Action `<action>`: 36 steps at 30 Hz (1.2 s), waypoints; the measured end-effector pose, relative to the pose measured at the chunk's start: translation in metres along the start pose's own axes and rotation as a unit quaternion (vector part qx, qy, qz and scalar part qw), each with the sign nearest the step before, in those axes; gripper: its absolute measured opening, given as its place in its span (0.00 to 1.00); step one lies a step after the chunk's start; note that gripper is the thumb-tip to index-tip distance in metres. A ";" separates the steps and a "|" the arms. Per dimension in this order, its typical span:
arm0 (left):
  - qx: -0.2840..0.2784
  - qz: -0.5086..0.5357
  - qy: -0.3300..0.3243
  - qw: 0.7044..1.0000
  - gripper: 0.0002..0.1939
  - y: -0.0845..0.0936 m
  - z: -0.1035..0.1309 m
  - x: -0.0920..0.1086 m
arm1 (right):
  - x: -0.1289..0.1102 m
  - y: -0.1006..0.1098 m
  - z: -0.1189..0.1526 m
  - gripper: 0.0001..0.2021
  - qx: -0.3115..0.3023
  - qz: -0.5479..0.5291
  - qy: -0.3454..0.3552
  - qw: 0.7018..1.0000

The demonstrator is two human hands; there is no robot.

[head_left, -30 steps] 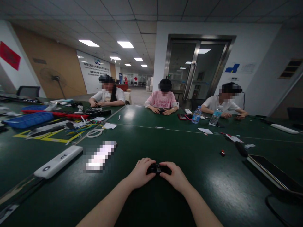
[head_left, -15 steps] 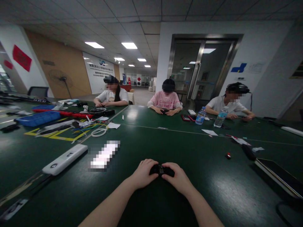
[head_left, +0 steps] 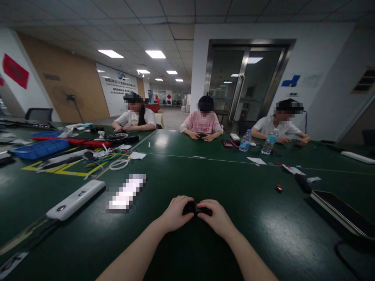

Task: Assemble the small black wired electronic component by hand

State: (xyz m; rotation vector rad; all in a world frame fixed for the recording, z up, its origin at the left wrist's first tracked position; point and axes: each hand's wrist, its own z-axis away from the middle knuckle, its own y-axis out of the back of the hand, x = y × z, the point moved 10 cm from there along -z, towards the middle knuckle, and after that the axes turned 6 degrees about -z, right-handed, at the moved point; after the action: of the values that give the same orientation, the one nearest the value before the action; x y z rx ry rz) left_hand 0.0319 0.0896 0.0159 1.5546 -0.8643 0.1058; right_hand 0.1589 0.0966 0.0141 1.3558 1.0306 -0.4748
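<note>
Between my two hands, low over the green table, is a small black object (head_left: 190, 207) with rounded ends and a narrow middle. Its kind is unclear, as fingers cover much of it. My left hand (head_left: 176, 213) is closed round its left end, thumb along the near side and fingers over the top. The right end sits in the grip of my right hand (head_left: 218, 217), thumb and index finger pinching it near the middle.
A white power strip (head_left: 76, 200) and a blurred-out bright phone-like slab (head_left: 126, 194) lie to the left. At right are a dark tablet-like device (head_left: 342, 210) and a small red item (head_left: 279, 188). Bottles (head_left: 269, 142), a blue tray (head_left: 41, 149) and three seated people are farther off.
The camera view has turned slightly right, so the scene sits farther left. My right fingers have closed in toward the object's middle, and its shiny centre part shows less.
</note>
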 end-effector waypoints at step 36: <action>-0.009 -0.010 0.008 1.000 0.20 -0.002 -0.003 -0.003 | -0.010 0.000 0.004 0.12 0.000 0.049 -0.017 0.999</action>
State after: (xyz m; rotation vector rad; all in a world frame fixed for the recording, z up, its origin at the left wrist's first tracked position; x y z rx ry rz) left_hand 0.0319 0.0936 0.0129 1.5426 -0.8358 0.0949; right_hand 0.1550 0.0901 0.0215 1.3860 0.9331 -0.4230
